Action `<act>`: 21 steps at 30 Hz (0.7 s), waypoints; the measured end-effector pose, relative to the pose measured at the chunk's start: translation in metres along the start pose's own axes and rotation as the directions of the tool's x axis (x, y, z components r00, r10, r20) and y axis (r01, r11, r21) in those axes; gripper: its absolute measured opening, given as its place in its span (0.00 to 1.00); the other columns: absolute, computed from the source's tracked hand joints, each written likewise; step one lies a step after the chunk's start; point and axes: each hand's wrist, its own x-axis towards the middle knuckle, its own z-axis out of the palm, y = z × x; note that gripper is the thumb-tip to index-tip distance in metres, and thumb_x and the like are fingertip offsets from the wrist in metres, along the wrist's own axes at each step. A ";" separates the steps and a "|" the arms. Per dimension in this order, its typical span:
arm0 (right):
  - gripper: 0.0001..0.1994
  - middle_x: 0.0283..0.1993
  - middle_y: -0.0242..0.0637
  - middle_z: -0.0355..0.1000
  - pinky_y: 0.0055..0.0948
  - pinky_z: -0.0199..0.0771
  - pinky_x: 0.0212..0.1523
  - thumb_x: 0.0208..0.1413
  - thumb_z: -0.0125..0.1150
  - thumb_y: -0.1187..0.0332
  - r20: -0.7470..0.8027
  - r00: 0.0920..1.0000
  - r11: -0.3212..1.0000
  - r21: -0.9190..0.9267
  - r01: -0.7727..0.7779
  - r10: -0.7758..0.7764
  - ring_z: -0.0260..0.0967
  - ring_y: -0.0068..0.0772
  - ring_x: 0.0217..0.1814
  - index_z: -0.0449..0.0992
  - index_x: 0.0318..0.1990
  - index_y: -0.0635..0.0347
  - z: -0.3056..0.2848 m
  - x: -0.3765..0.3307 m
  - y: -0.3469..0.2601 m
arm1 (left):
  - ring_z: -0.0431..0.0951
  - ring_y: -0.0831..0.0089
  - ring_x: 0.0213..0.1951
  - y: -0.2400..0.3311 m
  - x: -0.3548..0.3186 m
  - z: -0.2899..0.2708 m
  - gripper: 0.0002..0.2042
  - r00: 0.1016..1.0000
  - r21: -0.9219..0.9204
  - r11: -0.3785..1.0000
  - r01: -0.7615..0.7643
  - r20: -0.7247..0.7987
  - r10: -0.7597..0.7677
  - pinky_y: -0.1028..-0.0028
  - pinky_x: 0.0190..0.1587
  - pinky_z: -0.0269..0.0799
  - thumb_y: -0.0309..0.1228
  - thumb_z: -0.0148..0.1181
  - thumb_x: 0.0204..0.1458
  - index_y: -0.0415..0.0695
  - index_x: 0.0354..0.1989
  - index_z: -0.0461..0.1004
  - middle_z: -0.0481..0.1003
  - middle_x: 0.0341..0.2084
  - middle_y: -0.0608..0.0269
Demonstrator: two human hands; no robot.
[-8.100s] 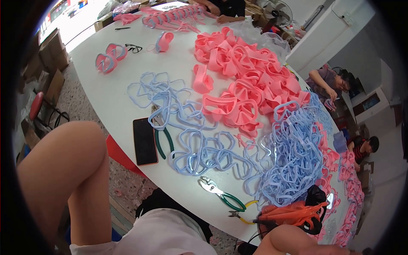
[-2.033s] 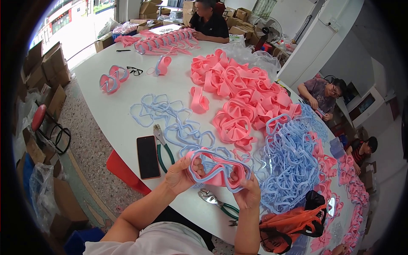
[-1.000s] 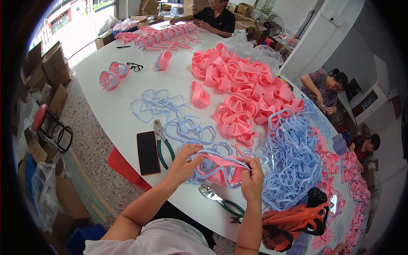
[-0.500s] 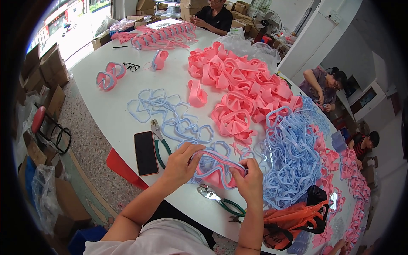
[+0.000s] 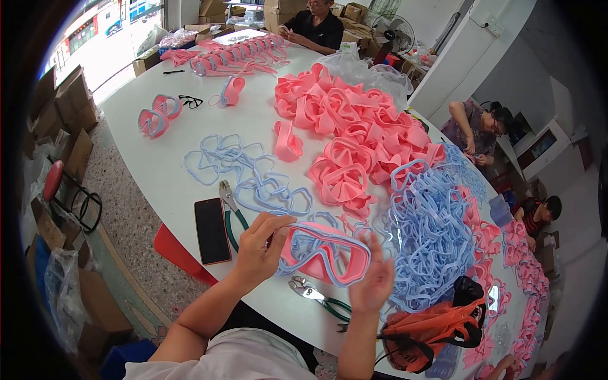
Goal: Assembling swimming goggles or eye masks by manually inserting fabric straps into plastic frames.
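Your left hand (image 5: 259, 250) grips the mask (image 5: 320, 265) over the table (image 5: 149, 164) while your right hand (image 5: 372, 282) is open beside it, so best seat the blue rim (image 5: 324, 249) evenly, without twisting.

Pink goggle piece (image 5: 360, 256), pale blue frame (image 5: 349, 283), white table (image 5: 158, 164), green-handled pliers (image 5: 319, 298), speckled floor (image 5: 121, 180)

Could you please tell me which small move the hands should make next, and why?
Probably the right hand should close on the right end of the pink goggle frame. The left hand grips the left end, while the right is open and blurred beside the other, so a second hold would likely steady the frame and its blue rim.
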 end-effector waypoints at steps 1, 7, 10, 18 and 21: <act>0.31 0.71 0.45 0.55 0.59 0.43 0.71 0.64 0.37 0.53 0.050 0.990 0.989 0.053 -0.136 0.134 0.50 0.46 0.74 0.52 0.69 0.63 -0.012 -0.006 0.011 | 0.69 0.72 0.25 0.000 0.000 0.002 0.08 1.000 -0.031 0.999 0.014 -0.009 -0.014 0.76 0.27 0.64 0.21 0.55 0.57 0.39 0.44 0.76 0.72 0.28 0.59; 0.37 0.71 0.45 0.54 0.51 0.44 0.73 0.56 0.51 0.64 0.356 0.916 0.962 0.127 -0.242 0.184 0.51 0.44 0.73 0.46 0.71 0.68 0.013 -0.026 0.034 | 0.69 0.73 0.26 -0.001 0.000 0.002 0.08 0.998 -0.062 0.996 0.060 -0.016 -0.062 0.77 0.28 0.64 0.21 0.55 0.57 0.39 0.44 0.76 0.71 0.29 0.59; 0.37 0.71 0.41 0.56 0.53 0.43 0.74 0.52 0.59 0.68 0.362 0.903 0.972 -0.091 -0.215 0.233 0.50 0.43 0.74 0.52 0.70 0.63 0.004 -0.029 0.038 | 0.69 0.73 0.25 0.000 0.003 0.002 0.09 0.998 -0.063 0.996 0.058 -0.012 -0.059 0.76 0.27 0.64 0.21 0.55 0.57 0.39 0.44 0.76 0.71 0.28 0.60; 0.38 0.65 0.40 0.61 0.45 0.55 0.69 0.45 0.64 0.81 0.201 0.965 0.986 -0.024 -0.167 0.168 0.58 0.37 0.69 0.57 0.67 0.61 0.007 -0.030 0.054 | 0.69 0.69 0.23 0.002 0.001 0.005 0.10 1.000 0.001 1.000 -0.022 0.013 0.022 0.74 0.25 0.64 0.19 0.56 0.54 0.39 0.43 0.76 0.70 0.26 0.58; 0.35 0.63 0.39 0.64 0.50 0.59 0.68 0.45 0.65 0.82 0.129 0.976 0.983 0.037 -0.180 0.174 0.61 0.38 0.67 0.62 0.64 0.57 0.012 -0.030 0.058 | 0.72 0.67 0.24 0.001 0.001 0.010 0.11 0.996 0.026 0.995 -0.093 -0.015 0.093 0.72 0.26 0.66 0.17 0.57 0.51 0.39 0.43 0.77 0.71 0.25 0.57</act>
